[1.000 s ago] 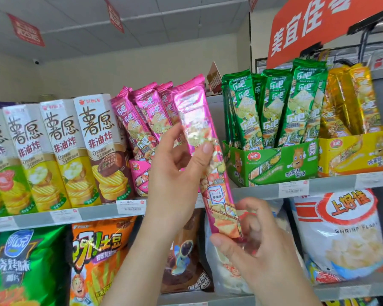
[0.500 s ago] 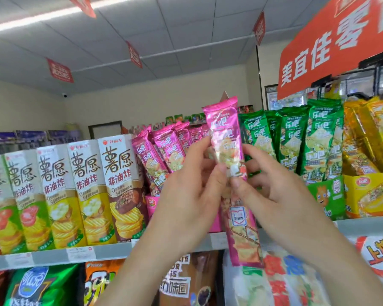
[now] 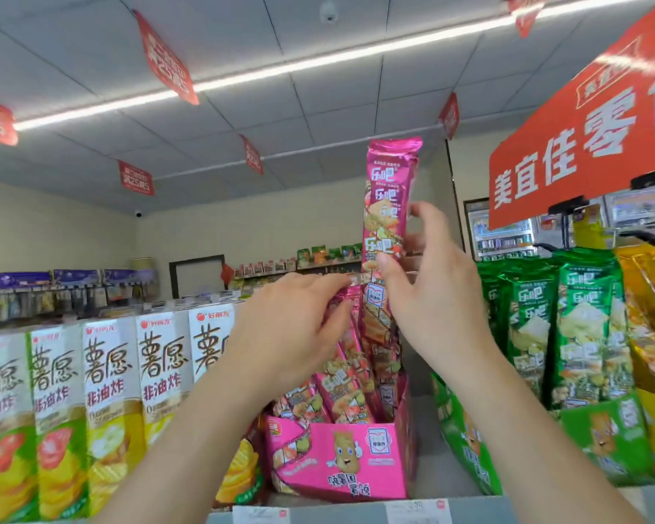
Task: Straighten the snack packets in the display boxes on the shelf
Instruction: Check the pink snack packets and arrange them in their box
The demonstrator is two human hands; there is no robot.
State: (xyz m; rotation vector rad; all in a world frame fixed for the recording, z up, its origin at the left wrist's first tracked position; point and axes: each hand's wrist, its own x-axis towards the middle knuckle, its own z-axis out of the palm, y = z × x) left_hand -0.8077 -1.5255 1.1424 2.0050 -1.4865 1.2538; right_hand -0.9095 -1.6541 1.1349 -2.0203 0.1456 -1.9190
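**Pink packet point(image 3: 388, 206) held upright over display box point(image 3: 337, 459)**

On the near shelf edge point(image 3: 318, 515), the display box stands between white chip cartons point(image 3: 159, 372) on the left and green packets point(image 3: 583, 327) on the right. The left hand point(image 3: 292, 327) curls its fingers over the leaning packets point(image 3: 341, 376) inside. The right hand point(image 3: 432, 296) pinches the pink packet above the box's right side.

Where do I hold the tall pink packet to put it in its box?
Pinch the tall pink packet midway from the right, like the right hand. It is long, upright, bottom end toward the pink box; leaning packets and the left hand crowd its left.
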